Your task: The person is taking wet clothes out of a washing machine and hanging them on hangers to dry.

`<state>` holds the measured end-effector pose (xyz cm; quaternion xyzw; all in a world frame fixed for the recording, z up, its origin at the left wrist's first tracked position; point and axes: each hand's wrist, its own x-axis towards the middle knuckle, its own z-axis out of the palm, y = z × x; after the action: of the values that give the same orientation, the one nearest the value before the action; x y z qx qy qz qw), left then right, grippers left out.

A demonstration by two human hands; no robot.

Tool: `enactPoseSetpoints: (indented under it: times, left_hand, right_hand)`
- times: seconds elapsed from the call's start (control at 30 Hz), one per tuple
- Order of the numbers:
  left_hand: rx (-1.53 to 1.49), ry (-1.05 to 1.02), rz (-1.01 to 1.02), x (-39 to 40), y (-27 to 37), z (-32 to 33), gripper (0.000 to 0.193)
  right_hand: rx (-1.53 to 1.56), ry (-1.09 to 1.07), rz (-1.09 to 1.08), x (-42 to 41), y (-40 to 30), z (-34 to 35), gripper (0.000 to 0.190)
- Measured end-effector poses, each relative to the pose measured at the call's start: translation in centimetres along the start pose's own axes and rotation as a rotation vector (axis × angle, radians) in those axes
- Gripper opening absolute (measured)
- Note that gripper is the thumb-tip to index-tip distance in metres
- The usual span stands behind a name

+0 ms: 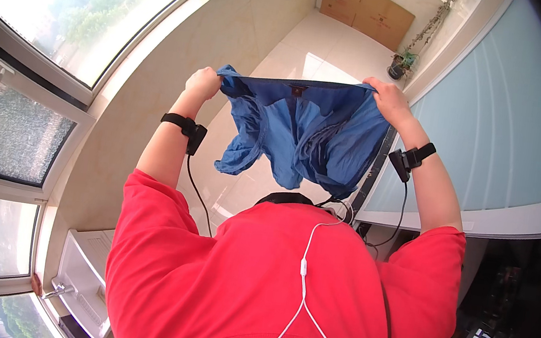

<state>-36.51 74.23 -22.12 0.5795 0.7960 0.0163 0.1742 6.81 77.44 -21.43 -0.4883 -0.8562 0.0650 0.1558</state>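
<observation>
A blue cloth garment point(279, 134) hangs stretched between my two hands, its upper edge nearly straight and its lower part loose and crumpled. A small dark label point(296, 91) shows at the middle of that edge. My left hand point(205, 83) grips the garment's left end in a fist. At the other end, my right hand point(390, 101) pinches the edge between fingers and thumb. Both wrists carry black straps with small devices and cables. Folds hide the garment's full shape.
Windows point(88, 4) and a curved-looking wall stand on the left, with a white sink point(83, 288) at the lower left. A frosted glass door point(483, 129) is on the right. A flattened cardboard box point(366, 11) and a potted plant point(398, 67) stand at the far end.
</observation>
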Motion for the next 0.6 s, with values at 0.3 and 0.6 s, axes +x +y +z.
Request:
enactPoseSetpoints:
  times: [0.3,0.6]
  left_hand:
    - [-2.414,-0.319,0.325,4.0,0.2,7.9,0.037]
    - [-2.058,-0.526,0.620,-9.4,6.9,-1.1,0.039]
  right_hand:
    - [0.684,-0.925,-0.255,-5.9,-11.6,4.8,0.044]
    - [0.810,-0.343,-0.060,-0.9,-10.6,4.2,0.028]
